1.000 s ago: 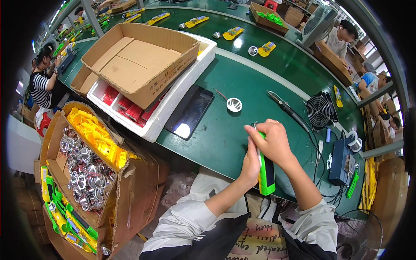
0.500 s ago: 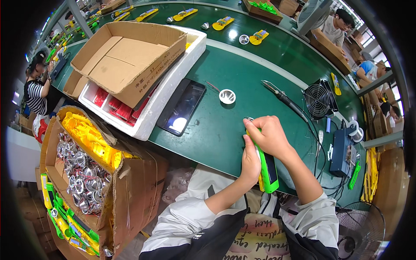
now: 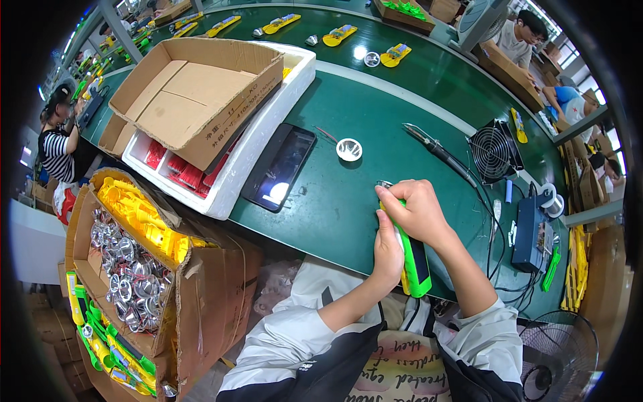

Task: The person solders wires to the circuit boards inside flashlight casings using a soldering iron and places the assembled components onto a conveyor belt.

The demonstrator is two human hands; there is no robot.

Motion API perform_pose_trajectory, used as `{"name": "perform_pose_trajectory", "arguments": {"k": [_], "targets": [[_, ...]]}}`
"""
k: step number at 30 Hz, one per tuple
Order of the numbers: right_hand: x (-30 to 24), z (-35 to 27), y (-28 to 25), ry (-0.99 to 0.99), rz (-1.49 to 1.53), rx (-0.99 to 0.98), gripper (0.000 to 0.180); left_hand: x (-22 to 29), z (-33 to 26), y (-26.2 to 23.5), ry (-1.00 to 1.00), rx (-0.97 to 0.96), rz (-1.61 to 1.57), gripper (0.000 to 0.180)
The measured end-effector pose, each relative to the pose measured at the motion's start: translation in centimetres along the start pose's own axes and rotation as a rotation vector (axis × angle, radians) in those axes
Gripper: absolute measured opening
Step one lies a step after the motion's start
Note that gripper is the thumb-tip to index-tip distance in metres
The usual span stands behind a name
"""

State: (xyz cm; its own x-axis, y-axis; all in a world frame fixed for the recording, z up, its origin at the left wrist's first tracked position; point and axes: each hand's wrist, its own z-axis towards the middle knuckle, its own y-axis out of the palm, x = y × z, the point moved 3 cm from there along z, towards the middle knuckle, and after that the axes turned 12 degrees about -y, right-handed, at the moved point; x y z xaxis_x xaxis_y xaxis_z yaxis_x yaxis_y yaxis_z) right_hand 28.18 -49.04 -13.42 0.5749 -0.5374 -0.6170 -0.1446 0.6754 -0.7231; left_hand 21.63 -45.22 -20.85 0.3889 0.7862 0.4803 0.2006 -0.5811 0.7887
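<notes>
A green and yellow flashlight (image 3: 418, 269) with a dark panel along its side is held at the bench's near edge, tilted with its head end away from me. My left hand (image 3: 388, 253) is closed round its left side. My right hand (image 3: 416, 209) closes over the head end, thumb and fingers pressed together near a small shiny reflector rim (image 3: 384, 183). The fingers hide most of that end. Beyond my hands a loose silver reflector cup (image 3: 349, 150) with a red wire lies on the green bench (image 3: 335, 221).
Left are a smartphone (image 3: 279, 169), a white foam box (image 3: 305, 70) under a cardboard tray (image 3: 194, 87), and a carton (image 3: 213, 288) of reflectors and yellow shells. Right are a soldering iron (image 3: 435, 150), a black fan (image 3: 494, 153) and a blue soldering station (image 3: 534, 234). Other people work beyond.
My hands and the flashlight stay almost in place. Yellow shells on the far green belt have shifted slightly left, and the whole view has moved a little.
</notes>
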Motion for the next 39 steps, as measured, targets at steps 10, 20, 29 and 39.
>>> {"name": "perform_pose_trajectory", "arguments": {"k": [10,20,29,39], "targets": [[-0.1,-0.5,-0.5,-0.136,0.003,0.101,0.030,-0.7,0.3,0.1,0.029,-0.046,-0.039,0.058],[-0.8,0.2,-2.3,-0.114,-0.055,0.105,0.027,-1.6,0.9,-0.4,-0.079,-0.073,0.000,0.057],[1.7,-0.4,-2.4,-0.097,0.418,-0.031,0.027,0.2,0.4,0.1,-0.054,-0.087,-0.118,0.051],[4.7,-1.0,-1.8,0.152,0.422,0.035,0.034,2.9,0.4,-1.3,0.242,-0.003,0.341,0.034]]}}
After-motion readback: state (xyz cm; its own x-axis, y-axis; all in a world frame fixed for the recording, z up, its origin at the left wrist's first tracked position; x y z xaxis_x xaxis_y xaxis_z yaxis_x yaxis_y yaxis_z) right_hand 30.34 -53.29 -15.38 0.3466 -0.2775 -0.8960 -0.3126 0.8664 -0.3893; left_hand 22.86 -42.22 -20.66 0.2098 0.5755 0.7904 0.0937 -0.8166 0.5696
